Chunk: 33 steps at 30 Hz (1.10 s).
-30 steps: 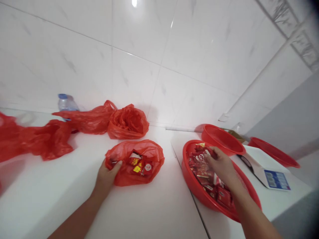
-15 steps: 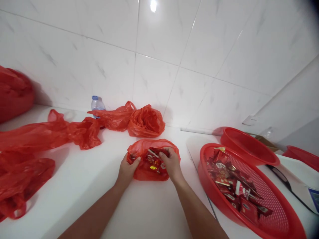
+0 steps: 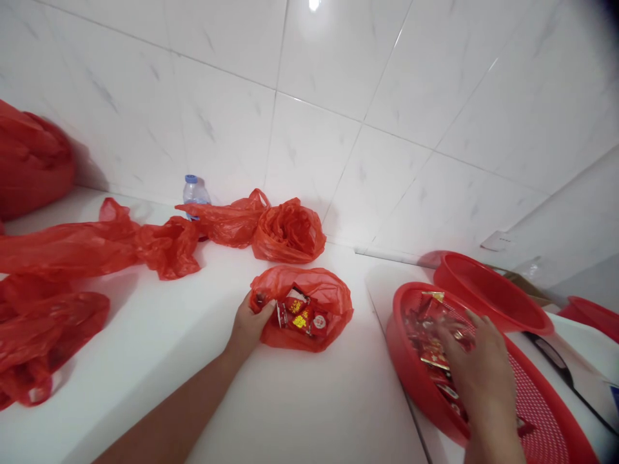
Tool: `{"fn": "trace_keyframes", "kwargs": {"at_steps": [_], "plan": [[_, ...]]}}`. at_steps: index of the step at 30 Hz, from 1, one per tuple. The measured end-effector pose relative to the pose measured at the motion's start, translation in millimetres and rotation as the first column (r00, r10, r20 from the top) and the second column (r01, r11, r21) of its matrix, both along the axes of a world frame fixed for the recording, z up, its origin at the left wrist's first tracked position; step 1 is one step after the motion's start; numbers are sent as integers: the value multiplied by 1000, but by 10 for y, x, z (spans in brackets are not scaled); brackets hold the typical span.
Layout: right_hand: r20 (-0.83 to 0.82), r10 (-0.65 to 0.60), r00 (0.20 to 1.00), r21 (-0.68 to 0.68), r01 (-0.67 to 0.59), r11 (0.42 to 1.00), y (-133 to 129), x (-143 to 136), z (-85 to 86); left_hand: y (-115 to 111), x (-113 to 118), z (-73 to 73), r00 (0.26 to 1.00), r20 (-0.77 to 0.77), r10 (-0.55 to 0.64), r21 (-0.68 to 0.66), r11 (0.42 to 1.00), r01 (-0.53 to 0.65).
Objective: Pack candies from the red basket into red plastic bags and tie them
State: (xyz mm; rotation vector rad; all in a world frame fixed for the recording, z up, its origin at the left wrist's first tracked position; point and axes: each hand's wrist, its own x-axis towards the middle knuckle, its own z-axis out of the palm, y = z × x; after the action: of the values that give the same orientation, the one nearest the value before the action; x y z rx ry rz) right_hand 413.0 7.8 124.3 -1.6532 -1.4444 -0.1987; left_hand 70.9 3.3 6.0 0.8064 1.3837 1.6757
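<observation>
A red plastic bag (image 3: pixel 333 290) sits open on the white table in front of me, its mouth spread wide. Inside it lie several small red packets (image 3: pixel 302 316) with gold and white print. My left hand (image 3: pixel 249 325) grips the bag's left rim between thumb and fingers. Over on the right, a round red mesh basket (image 3: pixel 536 393) holds a pile of similar red packets (image 3: pixel 435 354). My right hand (image 3: pixel 486 367) is over this pile, thumb and fingers apart at the packets, slightly blurred by motion.
Behind the bag stands a rolled-open red bag (image 3: pixel 289 232), beside a small bottle with a blue cap (image 3: pixel 191 179). Crumpled red bags (image 3: pixel 48 328) spread along the left. A second red basket (image 3: pixel 493 290) and a black-handled object (image 3: pixel 551 354) lie at right. A tiled wall rises behind.
My right hand has left the bag and moved right to the packets in the basket. My left hand stays on the bag's rim. The view has shifted slightly.
</observation>
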Motion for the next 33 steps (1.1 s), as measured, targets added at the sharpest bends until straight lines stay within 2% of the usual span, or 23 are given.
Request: {"fn": "trace_keyframes", "kwargs": {"at_steps": [2,4,6,7,8,10,12,13,15,17,18,22,24,26,28,30,33], "plan": [[-42,-4,999,44,6,999,-70,-88,-62,-23,14,31,1000,-18,18,4,1000,-18],[-153,163,975,33,-160,987,-127,-292,-174,-76,35,55,995,-84,48,-5,999,-48],[-278,379,883,-109,-421,901,-117,-521,-337,-152,61,65,976,-200,88,-39,994,-97],[-352,430,832,-174,-509,843,-76,-620,-432,-189,76,67,958,-266,103,-50,992,-120],[-424,440,792,-213,-559,801,-13,-703,-531,-217,93,69,938,-329,112,-53,989,-136],[-546,373,750,-243,-568,786,164,-823,-720,-228,127,88,907,-407,104,-42,990,-133],[-651,265,712,-298,-560,773,358,-898,-861,-163,157,141,909,-414,45,-32,997,-64],[-698,229,679,-327,-586,741,444,-926,-903,-105,166,185,915,-404,13,-32,999,-28],[-778,223,587,-337,-690,641,573,-969,-915,37,161,306,921,-389,-34,-8,999,34],[-821,273,501,-272,-765,584,634,-987,-830,170,121,465,922,-385,-34,44,998,55],[-828,303,472,-224,-774,593,641,-984,-756,219,86,556,924,-383,-27,68,996,57],[-805,427,412,47,-674,737,581,-878,-379,257,-109,975,910,-413,47,182,983,32],[-781,482,398,147,-632,761,550,-789,-236,213,-219,1181,873,-473,118,233,972,-5],[-743,487,460,110,-633,766,544,-706,-152,172,-322,1351,819,-554,150,230,973,-23],[-666,465,583,7,-619,786,558,-649,-97,156,-410,1482,795,-598,95,177,984,15],[-582,447,679,-29,-567,823,575,-627,-19,161,-469,1593,836,-549,6,122,990,73],[-571,443,692,79,-490,868,567,-648,185,158,-482,1768,933,-356,-59,97,990,100]]}}
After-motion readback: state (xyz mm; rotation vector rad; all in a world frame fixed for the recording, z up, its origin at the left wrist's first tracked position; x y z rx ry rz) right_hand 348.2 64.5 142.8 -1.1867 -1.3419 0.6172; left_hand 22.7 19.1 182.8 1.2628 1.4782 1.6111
